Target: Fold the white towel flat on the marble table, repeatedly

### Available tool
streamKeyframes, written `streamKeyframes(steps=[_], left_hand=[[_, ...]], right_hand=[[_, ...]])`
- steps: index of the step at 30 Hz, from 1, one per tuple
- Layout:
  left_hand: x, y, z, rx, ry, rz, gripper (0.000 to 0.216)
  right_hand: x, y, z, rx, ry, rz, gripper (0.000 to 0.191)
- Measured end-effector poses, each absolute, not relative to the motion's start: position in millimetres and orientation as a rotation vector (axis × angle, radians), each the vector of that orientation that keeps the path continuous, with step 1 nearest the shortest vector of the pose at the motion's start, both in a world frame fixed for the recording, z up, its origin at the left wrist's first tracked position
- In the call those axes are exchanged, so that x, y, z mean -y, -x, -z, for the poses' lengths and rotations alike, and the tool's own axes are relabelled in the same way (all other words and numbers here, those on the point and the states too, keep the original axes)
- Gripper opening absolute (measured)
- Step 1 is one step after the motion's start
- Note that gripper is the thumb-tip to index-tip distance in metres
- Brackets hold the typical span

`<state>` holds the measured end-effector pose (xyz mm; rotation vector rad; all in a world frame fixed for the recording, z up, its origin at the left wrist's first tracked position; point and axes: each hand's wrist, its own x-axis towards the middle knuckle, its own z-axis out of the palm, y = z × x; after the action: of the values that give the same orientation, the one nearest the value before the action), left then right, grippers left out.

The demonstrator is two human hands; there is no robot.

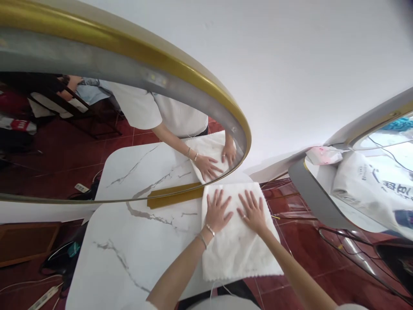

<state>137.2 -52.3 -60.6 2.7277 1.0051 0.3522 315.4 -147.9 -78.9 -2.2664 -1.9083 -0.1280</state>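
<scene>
A white cloth that looks like a towel [238, 252] lies flat at the right end of the marble-patterned table [119, 241], part of it reaching the table's right side. My left hand [218, 212] rests palm down on its upper left part, fingers spread. Beside it, my right hand [253, 211] presses flat on the upper right part, fingers also apart. Neither hand grips anything. Bracelets circle my left wrist, and a ring shows on my right hand.
A large gold-framed mirror [190, 64] stands at the table's back on a gold base [174, 196], reflecting both hands and another person seated behind. At right, a second table [298, 189] bears a white printed bag [364, 185] and a tissue pack [323, 155]. A power strip [45, 298] lies at lower left.
</scene>
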Motion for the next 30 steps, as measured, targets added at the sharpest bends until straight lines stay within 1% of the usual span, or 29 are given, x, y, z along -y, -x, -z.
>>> streamKeyframes(steps=[5,8,11,18,22,24,26,30], left_hand=[[133.2,-89.8,62.9,-1.101,-2.708,-0.304,0.057],[157.7,-76.6,65.1,-1.212,-2.673,-0.287,0.059],[143.4,-84.6,66.6,-1.285,-2.639,-0.305,0.057],[36.2,-142.1,70.2,-1.337,-2.579,-0.437,0.050],[4.3,-167.4,68.5,-1.370,-2.578,-0.425,0.049],[0.6,-173.4,67.5,-1.404,-2.575,-0.424,0.049],[6.9,-173.4,66.8,-1.337,-2.608,-0.411,0.045],[58.3,-154.9,64.5,-0.929,-2.707,-0.345,0.040]], right_hand=[[243.6,-277.4,74.0,1.885,2.308,0.073,0.062],[257.7,-274.3,74.9,1.902,2.302,0.050,0.064],[232.4,-287.6,77.9,1.943,2.269,0.063,0.063],[112.4,-340.0,77.3,1.993,2.260,0.061,0.054],[70.4,-362.4,72.5,2.053,2.231,0.024,0.053],[67.2,-367.7,72.5,2.058,2.201,0.027,0.052],[76.8,-368.8,74.8,2.011,2.173,0.046,0.050],[129.9,-360.8,83.5,1.840,2.094,0.096,0.045]])
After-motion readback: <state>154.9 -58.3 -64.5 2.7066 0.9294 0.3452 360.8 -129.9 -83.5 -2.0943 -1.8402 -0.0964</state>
